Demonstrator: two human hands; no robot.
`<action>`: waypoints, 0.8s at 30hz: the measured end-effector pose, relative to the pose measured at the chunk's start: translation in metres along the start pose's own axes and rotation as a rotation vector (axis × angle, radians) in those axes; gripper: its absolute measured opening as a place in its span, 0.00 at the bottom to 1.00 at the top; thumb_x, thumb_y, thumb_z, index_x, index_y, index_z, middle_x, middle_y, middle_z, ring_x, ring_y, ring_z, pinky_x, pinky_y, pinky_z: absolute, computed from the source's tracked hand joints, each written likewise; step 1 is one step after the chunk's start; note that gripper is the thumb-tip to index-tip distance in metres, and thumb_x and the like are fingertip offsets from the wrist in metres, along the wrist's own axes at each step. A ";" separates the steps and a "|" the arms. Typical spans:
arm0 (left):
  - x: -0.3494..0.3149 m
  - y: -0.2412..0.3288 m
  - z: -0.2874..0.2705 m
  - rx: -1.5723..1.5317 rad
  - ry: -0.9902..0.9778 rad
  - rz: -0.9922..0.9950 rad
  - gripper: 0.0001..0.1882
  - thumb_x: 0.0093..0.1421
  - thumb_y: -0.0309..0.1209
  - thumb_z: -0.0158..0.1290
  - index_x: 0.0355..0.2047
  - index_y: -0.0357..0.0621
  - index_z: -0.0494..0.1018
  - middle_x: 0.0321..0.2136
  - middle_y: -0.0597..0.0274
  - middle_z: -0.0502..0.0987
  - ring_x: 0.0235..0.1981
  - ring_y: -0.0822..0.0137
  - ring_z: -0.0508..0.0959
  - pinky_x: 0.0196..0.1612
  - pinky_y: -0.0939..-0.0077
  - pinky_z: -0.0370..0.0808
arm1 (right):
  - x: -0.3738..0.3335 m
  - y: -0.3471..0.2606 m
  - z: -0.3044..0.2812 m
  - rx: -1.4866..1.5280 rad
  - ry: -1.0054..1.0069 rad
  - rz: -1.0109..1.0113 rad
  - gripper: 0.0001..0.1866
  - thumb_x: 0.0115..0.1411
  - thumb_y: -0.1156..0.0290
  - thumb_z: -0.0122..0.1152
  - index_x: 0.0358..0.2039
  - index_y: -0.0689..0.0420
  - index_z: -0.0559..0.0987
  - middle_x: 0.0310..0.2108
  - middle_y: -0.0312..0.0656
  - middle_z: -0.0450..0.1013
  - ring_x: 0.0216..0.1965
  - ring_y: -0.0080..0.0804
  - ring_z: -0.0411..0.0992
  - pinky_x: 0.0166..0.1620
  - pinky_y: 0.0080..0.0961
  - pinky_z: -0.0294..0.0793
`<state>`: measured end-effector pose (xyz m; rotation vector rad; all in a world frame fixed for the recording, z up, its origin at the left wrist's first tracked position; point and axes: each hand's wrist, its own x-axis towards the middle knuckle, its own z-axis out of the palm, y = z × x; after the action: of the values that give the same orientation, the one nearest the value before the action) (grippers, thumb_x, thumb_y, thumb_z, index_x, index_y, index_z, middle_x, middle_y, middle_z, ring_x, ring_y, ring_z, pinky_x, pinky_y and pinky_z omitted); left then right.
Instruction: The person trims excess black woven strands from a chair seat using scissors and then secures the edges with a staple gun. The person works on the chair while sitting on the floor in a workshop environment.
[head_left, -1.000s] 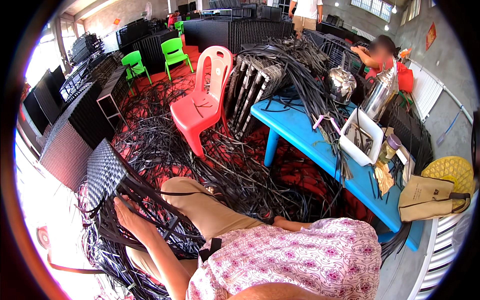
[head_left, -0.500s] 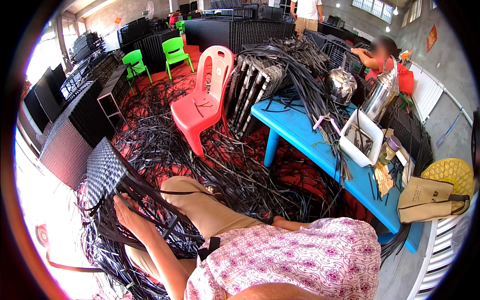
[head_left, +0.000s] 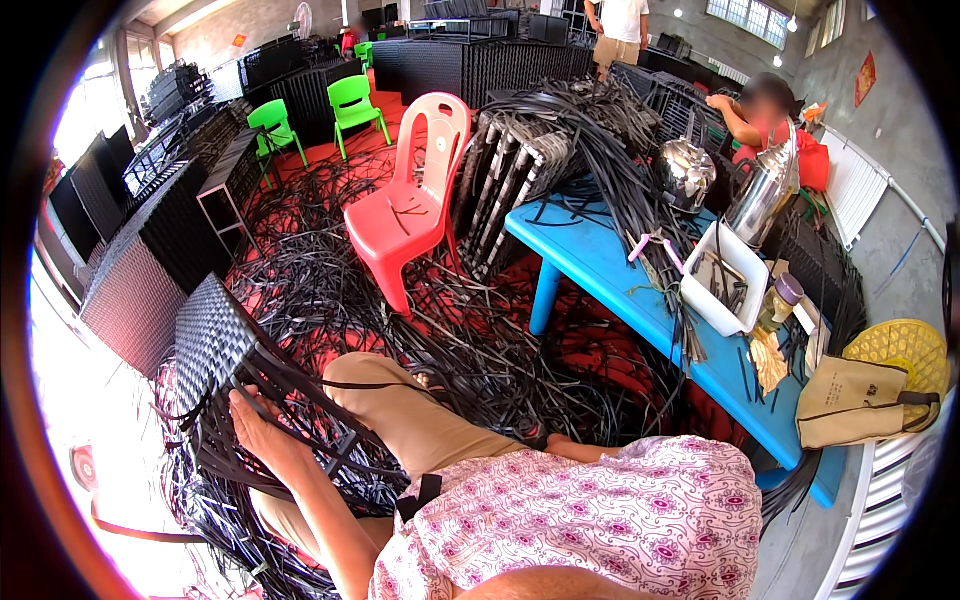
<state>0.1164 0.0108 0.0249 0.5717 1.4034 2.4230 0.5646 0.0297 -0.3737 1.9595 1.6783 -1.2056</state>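
Note:
My left hand lies with its fingers stretched out on the black plastic strips of a half-woven frame that leans against my left knee. The frame's top part is closely woven, and loose strips hang from it under my hand. My right hand is hidden behind my flowered shirt.
Black strips cover the red floor. Ahead stand a red plastic chair and two green ones. On my right, a blue table bears a white tray, metal kettles and a tan bag. A person sits behind it.

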 end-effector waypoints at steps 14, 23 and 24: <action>-0.003 0.002 0.001 -0.007 -0.009 0.017 0.17 0.71 0.43 0.50 0.33 0.42 0.76 0.19 0.73 0.65 0.21 0.80 0.63 0.26 0.85 0.58 | 0.007 -0.001 0.003 -0.022 0.001 0.062 0.32 0.44 0.52 0.74 0.46 0.60 0.82 0.50 0.54 0.77 0.52 0.50 0.76 0.51 0.40 0.77; -0.005 0.009 0.005 0.010 0.009 -0.020 0.18 0.71 0.43 0.49 0.32 0.42 0.75 0.20 0.74 0.64 0.22 0.80 0.62 0.26 0.84 0.58 | 0.018 0.001 0.003 -0.018 0.001 0.017 0.29 0.45 0.54 0.73 0.44 0.60 0.83 0.46 0.54 0.79 0.48 0.49 0.78 0.48 0.41 0.77; -0.001 0.008 0.009 0.004 -0.006 -0.003 0.17 0.71 0.43 0.49 0.34 0.41 0.75 0.21 0.73 0.67 0.23 0.79 0.64 0.27 0.84 0.60 | 0.022 0.001 0.001 -0.013 0.006 -0.006 0.29 0.45 0.54 0.73 0.44 0.60 0.83 0.46 0.54 0.79 0.48 0.49 0.78 0.47 0.42 0.77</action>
<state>0.1212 0.0130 0.0351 0.5761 1.4061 2.4147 0.5644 0.0436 -0.3912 1.9536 1.6920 -1.1890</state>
